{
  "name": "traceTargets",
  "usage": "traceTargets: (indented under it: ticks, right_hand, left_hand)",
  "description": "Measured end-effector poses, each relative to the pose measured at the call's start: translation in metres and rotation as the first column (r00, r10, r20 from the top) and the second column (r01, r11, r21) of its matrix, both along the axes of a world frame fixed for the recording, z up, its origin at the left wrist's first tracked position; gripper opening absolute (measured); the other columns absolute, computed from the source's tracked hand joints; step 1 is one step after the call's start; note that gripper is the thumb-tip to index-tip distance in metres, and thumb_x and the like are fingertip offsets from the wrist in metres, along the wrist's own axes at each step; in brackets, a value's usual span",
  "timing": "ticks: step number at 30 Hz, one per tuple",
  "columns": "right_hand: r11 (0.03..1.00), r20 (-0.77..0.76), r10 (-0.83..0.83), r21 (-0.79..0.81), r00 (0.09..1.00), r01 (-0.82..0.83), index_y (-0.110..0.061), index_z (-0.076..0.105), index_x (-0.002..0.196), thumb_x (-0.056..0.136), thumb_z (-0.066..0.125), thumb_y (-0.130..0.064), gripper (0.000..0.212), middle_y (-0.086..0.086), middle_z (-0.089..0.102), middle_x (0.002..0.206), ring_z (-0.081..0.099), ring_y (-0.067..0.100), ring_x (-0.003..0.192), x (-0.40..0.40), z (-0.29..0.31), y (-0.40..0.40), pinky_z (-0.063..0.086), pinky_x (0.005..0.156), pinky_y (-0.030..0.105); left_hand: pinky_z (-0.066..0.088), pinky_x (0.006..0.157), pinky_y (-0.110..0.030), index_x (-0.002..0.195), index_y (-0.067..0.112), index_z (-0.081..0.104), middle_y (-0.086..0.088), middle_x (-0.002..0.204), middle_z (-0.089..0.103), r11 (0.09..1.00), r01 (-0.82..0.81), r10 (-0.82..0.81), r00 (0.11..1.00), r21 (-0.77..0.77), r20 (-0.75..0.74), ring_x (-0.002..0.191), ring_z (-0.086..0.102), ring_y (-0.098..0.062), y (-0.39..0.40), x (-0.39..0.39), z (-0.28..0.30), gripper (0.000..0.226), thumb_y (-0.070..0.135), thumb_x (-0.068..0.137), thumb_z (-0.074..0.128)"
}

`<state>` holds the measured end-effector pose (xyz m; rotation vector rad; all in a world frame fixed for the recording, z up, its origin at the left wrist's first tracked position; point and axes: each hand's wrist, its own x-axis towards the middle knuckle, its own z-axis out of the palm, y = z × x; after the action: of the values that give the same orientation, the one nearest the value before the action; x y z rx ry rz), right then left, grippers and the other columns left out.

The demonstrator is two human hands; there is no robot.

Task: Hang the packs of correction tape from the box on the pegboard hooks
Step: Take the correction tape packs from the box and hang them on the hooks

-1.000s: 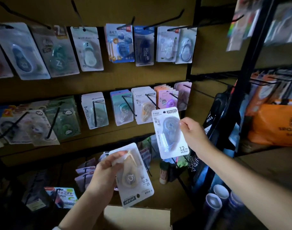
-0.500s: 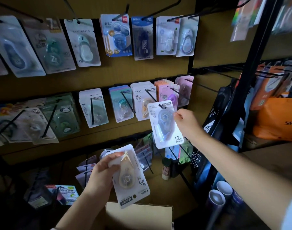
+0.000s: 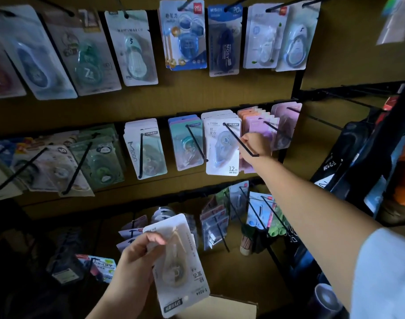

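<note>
A white pack with a blue correction tape (image 3: 221, 149) hangs on a black pegboard hook (image 3: 240, 140) in the middle row, against several like packs behind it. My right hand (image 3: 254, 145) reaches past the hook's tip and pinches that pack's right edge. Lower down, my left hand (image 3: 132, 265) grips a second pack, white with a beige correction tape (image 3: 182, 263), held upside down and tilted. The cardboard box (image 3: 231, 307) shows as a flap at the bottom edge, just under this pack.
Three rows of long black hooks jut out from the brown pegboard (image 3: 185, 95), loaded with other tape packs. A black metal rack (image 3: 358, 143) with bags stands at the right. Paper cups (image 3: 325, 298) sit low on the right.
My right hand has carried the blue pack up and left, threaded it onto the hook and slid it back to the stack. The left hand kept its pack low.
</note>
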<state>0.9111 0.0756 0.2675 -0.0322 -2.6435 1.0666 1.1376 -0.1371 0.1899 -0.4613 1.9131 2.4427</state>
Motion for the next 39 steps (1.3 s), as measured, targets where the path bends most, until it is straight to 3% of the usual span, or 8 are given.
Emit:
traceTargets:
  ticks: [5,14,19,26,29,33,36,39]
  right_hand:
    - [0.940,0.231,0.075,-0.341,0.970,0.009,-0.001,0.063,0.099,0.093,0.051,-0.020,0.024,0.013,0.065,0.080,0.062,0.024,0.064,0.003,-0.020,0.004,0.056,0.063,0.030]
    - [0.736,0.378,0.644,-0.541,0.665,-0.406,-0.020,0.065,0.089,0.095,0.046,-0.040,0.029,0.004,0.070,0.084,0.066,0.019,0.081,0.142,-0.038,-0.017,0.052,0.074,0.029]
    - [0.742,0.355,0.670,-0.338,0.652,-0.579,-0.029,0.062,0.082,0.094,0.052,-0.027,0.015,-0.010,0.065,0.087,0.059,0.007,0.089,0.172,-0.046,-0.043,0.044,0.088,0.029]
    - [0.698,0.343,0.712,-0.255,0.613,-0.669,-0.020,0.064,0.103,0.094,0.049,-0.012,0.019,-0.004,0.068,0.103,0.062,0.011,0.099,0.181,-0.028,-0.052,0.047,0.092,0.030]
    - [0.712,0.212,0.671,0.084,0.710,-0.697,-0.015,0.067,0.110,0.095,0.045,-0.009,0.027,-0.007,0.065,0.100,0.057,0.008,0.096,0.175,-0.010,-0.052,0.044,0.083,0.020]
    - [0.467,0.242,0.752,0.460,0.613,-0.755,-0.021,0.067,0.108,0.097,0.042,-0.014,0.028,-0.009,0.056,0.093,0.040,0.011,0.094,0.171,-0.002,-0.055,0.033,0.094,0.030]
    - [0.317,0.221,0.809,0.618,0.545,-0.720,-0.026,0.067,0.108,0.098,0.044,-0.023,0.026,-0.012,0.049,0.087,0.034,0.010,0.092,0.177,-0.004,-0.061,0.029,0.094,0.032]
    - [0.520,0.039,0.798,0.461,0.602,-0.719,-0.027,0.063,0.117,0.094,0.051,-0.018,0.027,-0.010,0.051,0.109,0.041,0.009,0.107,0.175,-0.006,-0.056,0.031,0.098,0.024]
  left_hand:
    - [0.053,0.051,-0.035,0.061,0.011,0.061,-0.013,0.077,0.068,1.000,0.001,-0.001,0.997,0.001,-0.075,0.066,0.067,-0.027,0.008,-0.005,0.004,0.032,0.002,0.089,0.048]
    - [0.044,0.064,-0.036,0.056,0.016,0.057,-0.010,0.086,0.064,0.996,-0.022,0.033,0.990,0.085,-0.134,0.081,0.058,-0.031,0.018,-0.007,0.015,0.039,0.000,0.090,0.045]
    - [0.042,0.065,-0.034,0.070,0.017,0.057,-0.008,0.087,0.065,0.996,-0.087,0.091,0.980,0.032,-0.177,0.079,0.060,-0.030,0.012,0.006,0.022,0.037,-0.002,0.093,0.036]
    - [0.051,0.066,-0.033,0.126,0.032,0.049,-0.009,0.099,0.060,0.975,-0.220,0.221,0.963,0.026,-0.157,0.080,0.060,-0.020,-0.016,0.022,0.036,0.048,-0.002,0.093,0.043]
    - [0.050,0.057,-0.025,0.115,0.018,0.058,-0.009,0.092,0.063,0.979,-0.183,0.176,0.981,-0.089,-0.084,0.072,0.061,-0.019,-0.022,0.027,0.038,0.028,0.006,0.091,0.050]
    - [0.052,0.061,-0.023,0.088,0.017,0.071,-0.003,0.080,0.069,0.970,0.134,-0.128,0.991,-0.201,0.041,0.074,0.063,-0.017,-0.016,0.033,0.034,0.015,0.020,0.090,0.056]
    - [0.031,0.045,-0.009,0.045,0.022,0.063,0.011,0.042,0.048,0.828,0.225,-0.237,0.971,-0.513,0.042,0.048,0.041,-0.003,-0.005,0.034,0.024,0.045,0.010,0.087,0.059]
    - [0.032,0.050,-0.016,0.053,0.015,0.062,0.008,0.048,0.046,0.799,0.143,-0.183,0.983,-0.585,-0.009,0.048,0.039,-0.004,0.000,0.035,0.017,0.035,0.010,0.087,0.060]
